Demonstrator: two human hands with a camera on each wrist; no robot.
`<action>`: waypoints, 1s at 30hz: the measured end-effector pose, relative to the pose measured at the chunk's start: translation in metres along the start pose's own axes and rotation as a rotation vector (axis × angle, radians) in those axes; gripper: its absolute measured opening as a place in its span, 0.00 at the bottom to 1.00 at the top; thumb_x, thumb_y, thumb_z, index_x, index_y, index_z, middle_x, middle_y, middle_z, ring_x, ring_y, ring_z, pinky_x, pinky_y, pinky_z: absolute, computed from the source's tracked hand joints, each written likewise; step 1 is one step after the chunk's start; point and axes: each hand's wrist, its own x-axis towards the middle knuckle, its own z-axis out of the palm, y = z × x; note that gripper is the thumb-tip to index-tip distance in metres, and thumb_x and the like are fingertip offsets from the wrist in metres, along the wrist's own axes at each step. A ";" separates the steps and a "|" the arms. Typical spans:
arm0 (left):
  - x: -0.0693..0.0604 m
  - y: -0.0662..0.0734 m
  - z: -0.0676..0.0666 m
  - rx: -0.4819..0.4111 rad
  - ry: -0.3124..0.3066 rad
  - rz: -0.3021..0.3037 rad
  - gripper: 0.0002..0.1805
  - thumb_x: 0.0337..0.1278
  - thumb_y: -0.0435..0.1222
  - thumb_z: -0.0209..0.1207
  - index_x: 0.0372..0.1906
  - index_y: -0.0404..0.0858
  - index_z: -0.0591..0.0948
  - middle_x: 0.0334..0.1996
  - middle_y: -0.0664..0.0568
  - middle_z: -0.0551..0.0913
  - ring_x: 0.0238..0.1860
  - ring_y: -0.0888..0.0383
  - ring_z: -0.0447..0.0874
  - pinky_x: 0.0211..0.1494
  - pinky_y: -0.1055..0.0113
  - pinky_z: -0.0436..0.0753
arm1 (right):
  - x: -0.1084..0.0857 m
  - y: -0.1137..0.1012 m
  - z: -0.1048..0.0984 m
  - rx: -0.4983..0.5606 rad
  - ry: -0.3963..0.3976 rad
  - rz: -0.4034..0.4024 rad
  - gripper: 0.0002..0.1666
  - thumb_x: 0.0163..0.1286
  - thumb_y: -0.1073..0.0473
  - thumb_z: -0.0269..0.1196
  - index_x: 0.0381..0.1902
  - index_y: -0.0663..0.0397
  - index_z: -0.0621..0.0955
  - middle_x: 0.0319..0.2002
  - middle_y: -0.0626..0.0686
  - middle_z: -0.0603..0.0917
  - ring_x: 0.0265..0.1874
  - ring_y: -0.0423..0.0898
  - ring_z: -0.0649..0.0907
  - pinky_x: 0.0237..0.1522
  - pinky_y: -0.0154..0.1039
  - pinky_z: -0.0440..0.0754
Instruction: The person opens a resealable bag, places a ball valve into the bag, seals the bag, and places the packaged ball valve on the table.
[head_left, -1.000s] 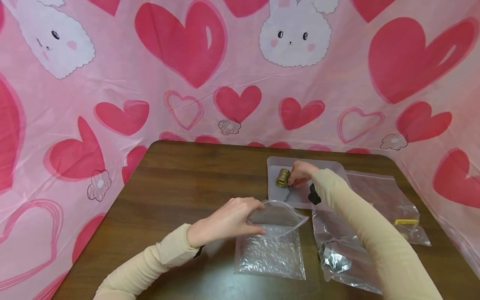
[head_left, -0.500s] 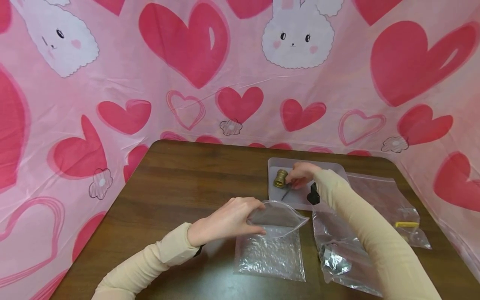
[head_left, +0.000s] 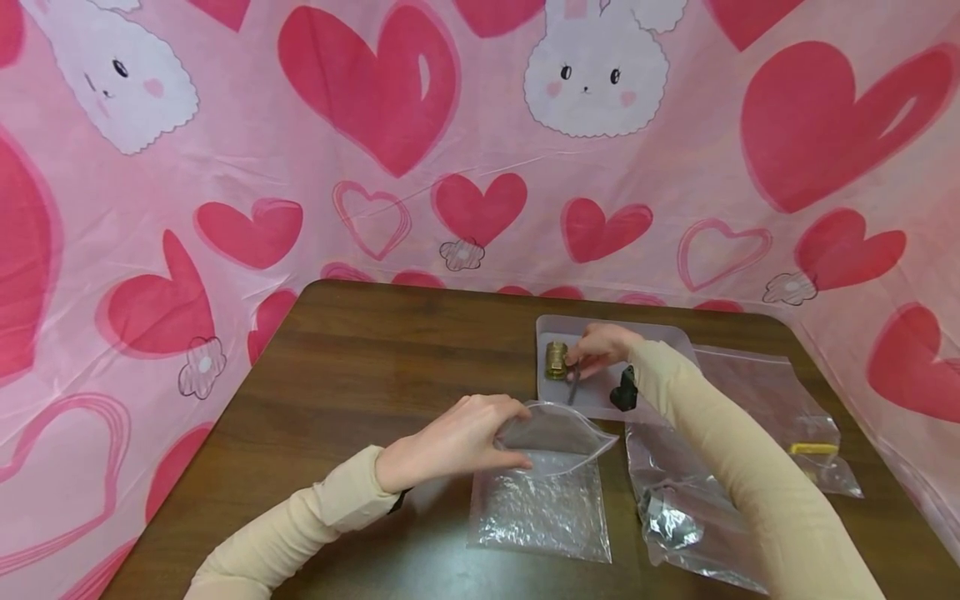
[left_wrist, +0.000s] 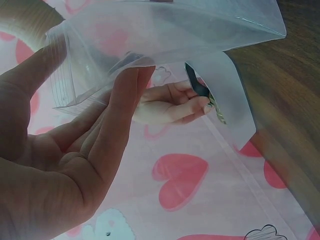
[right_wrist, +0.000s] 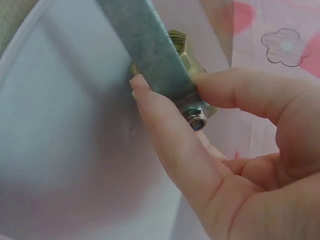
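My right hand [head_left: 597, 348] pinches the flat grey metal lever [right_wrist: 150, 47] of a brass ball valve [head_left: 556, 360] between thumb and fingers. A small nut [right_wrist: 197, 121] shows at the lever's end in the right wrist view, where the lever and fingers hide part of the brass body. The valve is over a translucent plastic tray [head_left: 550, 325]; contact with its floor cannot be told. My left hand [head_left: 453, 446] is at the mouth of a clear zip bag [head_left: 540, 508], thumb and fingers spread apart along its two rims. The mouth gapes toward the tray.
Right of the zip bag lies a larger clear bag [head_left: 738, 383] with a shiny metal part [head_left: 671, 518] inside. A yellow piece [head_left: 813, 448] shows in plastic near the table's right side. A pink heart-print curtain [head_left: 480, 125] stands behind the wooden table [head_left: 390, 342].
The brass valve has turned and shifted slightly left in my right hand, and its lever now points more steeply down. My left hand and the zip bag have stayed in place.
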 end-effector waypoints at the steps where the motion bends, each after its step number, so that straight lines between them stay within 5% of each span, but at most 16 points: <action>1: 0.000 0.000 0.000 0.000 0.001 0.000 0.29 0.49 0.48 0.73 0.52 0.34 0.82 0.36 0.49 0.86 0.24 0.72 0.70 0.27 0.81 0.70 | -0.001 0.000 0.000 -0.010 -0.001 -0.006 0.14 0.68 0.67 0.60 0.45 0.76 0.80 0.27 0.52 0.88 0.27 0.39 0.85 0.34 0.30 0.85; 16: 0.002 0.002 0.000 0.022 0.000 -0.013 0.29 0.48 0.49 0.74 0.52 0.36 0.83 0.32 0.53 0.85 0.22 0.72 0.68 0.27 0.80 0.68 | -0.033 0.003 -0.004 -0.028 0.082 -0.169 0.09 0.67 0.65 0.59 0.37 0.70 0.79 0.31 0.52 0.88 0.32 0.40 0.86 0.41 0.35 0.87; 30: 0.001 0.002 -0.005 -0.003 0.000 -0.035 0.29 0.46 0.47 0.75 0.51 0.35 0.83 0.40 0.49 0.88 0.24 0.70 0.73 0.33 0.76 0.74 | -0.080 -0.009 0.010 0.127 0.207 -0.330 0.20 0.69 0.66 0.60 0.53 0.73 0.67 0.33 0.48 0.87 0.34 0.39 0.88 0.47 0.43 0.87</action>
